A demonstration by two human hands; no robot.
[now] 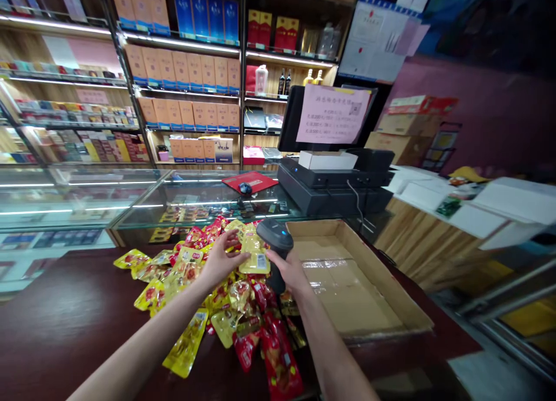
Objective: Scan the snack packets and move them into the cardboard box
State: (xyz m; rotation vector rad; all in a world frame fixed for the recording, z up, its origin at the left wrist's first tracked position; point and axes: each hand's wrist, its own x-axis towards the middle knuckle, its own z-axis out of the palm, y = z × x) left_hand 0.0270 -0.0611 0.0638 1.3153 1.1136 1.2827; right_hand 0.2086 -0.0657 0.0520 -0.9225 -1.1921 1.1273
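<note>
Scanner (276, 239): clenched in the right hand's (290, 269) grip, at the cardboard tray's (387, 273) left edge.
Gold packet (252, 244): left of the tray; left hand's (221, 263) thumb at its edge — grip undetermined.
Barcode (261, 261): judged to need flat film, fingers clear.

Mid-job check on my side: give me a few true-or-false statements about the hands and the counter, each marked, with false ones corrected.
1. The right hand holds the barcode scanner. True.
2. The left hand also grips the scanner. False: it is apart from it, its thumb at a barcoded yellow packet.
3. A cardboard tray lies to the right of the heaped snack packets. True.
4. The heap lies inside the tray. False: it lies on the dark red tabletop.
5. A pink notice covers part of the monitor. True.
</note>
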